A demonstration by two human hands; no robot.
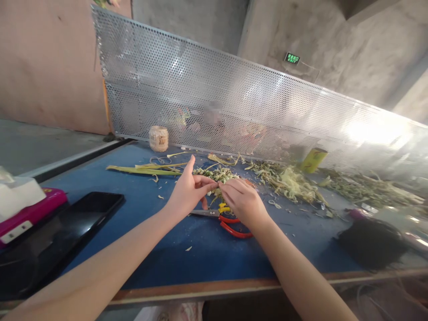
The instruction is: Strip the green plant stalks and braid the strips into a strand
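My left hand [187,188] and my right hand [243,199] meet above the middle of the blue table [157,261]. Both pinch with thumb and finger, tips close together, and whatever sits between them is too small to make out. My left thumb points up. Just below lie scissors [230,229] with red handles, blades toward the left, partly behind my right hand. A small yellow piece [224,207] lies beside their pivot. Behind my fingers is a heap of pale green dried plant bits [219,174].
Long green stalks [143,170] lie left of the heap; dried strips [294,185] spread to the right. A twine roll [158,138] stands near the perforated metal screen [200,80]. On the left are a black phone [100,209] and a magenta power strip [53,198]. A dark pouch-like object [371,243] lies right.
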